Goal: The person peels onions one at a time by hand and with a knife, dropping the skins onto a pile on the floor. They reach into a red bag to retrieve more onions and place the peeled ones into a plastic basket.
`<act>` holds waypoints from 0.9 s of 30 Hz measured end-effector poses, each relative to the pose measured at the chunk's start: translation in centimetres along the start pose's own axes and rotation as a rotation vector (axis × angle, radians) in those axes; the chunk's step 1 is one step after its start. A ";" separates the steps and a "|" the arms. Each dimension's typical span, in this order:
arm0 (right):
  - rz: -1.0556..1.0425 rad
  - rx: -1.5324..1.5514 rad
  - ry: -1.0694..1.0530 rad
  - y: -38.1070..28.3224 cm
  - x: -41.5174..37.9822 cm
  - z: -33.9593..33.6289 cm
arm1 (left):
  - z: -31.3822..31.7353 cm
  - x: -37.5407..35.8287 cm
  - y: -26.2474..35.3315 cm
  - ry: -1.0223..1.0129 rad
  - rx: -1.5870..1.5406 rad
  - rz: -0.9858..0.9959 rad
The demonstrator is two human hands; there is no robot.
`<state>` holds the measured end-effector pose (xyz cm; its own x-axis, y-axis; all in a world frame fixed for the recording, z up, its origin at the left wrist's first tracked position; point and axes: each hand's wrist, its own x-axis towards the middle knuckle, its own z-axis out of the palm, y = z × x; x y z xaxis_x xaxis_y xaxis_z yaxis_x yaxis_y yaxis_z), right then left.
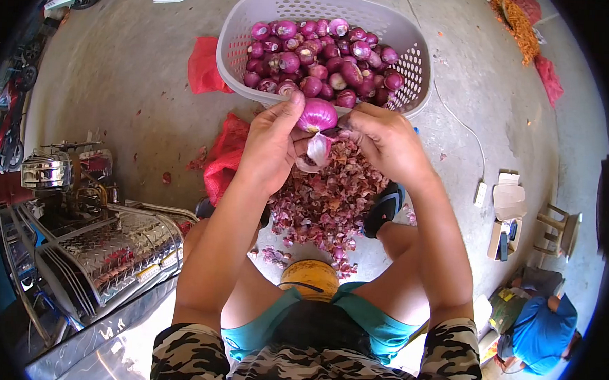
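Observation:
A purple-red onion (318,115) sits in my left hand (269,144), thumb along its upper left side and fingers beneath. A pale strip of onion skin (318,148) hangs from its lower end. Close to the onion's right side, my right hand (391,143) is closed, its fingers bent together; what they pinch is hidden, though something dark shows by the fingertips. Just beyond both hands stands a grey perforated plastic basket (225,54) full of onions (311,87). Below the hands, a heap of dry onion skins (324,204) covers the floor between my feet.
A red mesh bag (224,163) lies left of the heap, with another red piece (206,67) by the basket. A motorcycle (98,249) stands at left. To the right are a power strip (480,194), cardboard box (507,212), wooden stool (559,232) and a person in blue (546,333).

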<state>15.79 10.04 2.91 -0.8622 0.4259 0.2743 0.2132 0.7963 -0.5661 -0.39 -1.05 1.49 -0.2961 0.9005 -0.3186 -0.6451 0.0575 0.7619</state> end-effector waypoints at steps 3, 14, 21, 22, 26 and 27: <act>0.008 -0.011 -0.016 -0.1 0.1 0.1 | 0.2 0.0 0.0 0.011 -0.017 -0.005; 0.017 0.216 0.129 -0.2 0.0 0.0 | 0.5 -0.2 0.1 0.044 -0.057 0.002; -0.018 0.095 0.102 0.1 0.1 0.5 | 0.8 -0.4 0.0 0.044 -0.073 0.016; -0.024 0.074 0.092 0.1 0.2 0.5 | 0.5 -0.3 -0.2 0.031 -0.070 0.012; -0.037 -0.089 0.047 -0.5 0.3 0.2 | 0.5 -0.1 -0.6 0.102 -0.086 -0.005; -0.038 -0.114 0.048 -0.6 0.3 0.3 | 0.3 0.0 -0.7 0.094 -0.085 0.002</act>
<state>15.24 9.61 3.10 -0.8479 0.4129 0.3325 0.2344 0.8546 -0.4634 0.27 -0.95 1.14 -0.3590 0.8562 -0.3716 -0.7009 0.0156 0.7131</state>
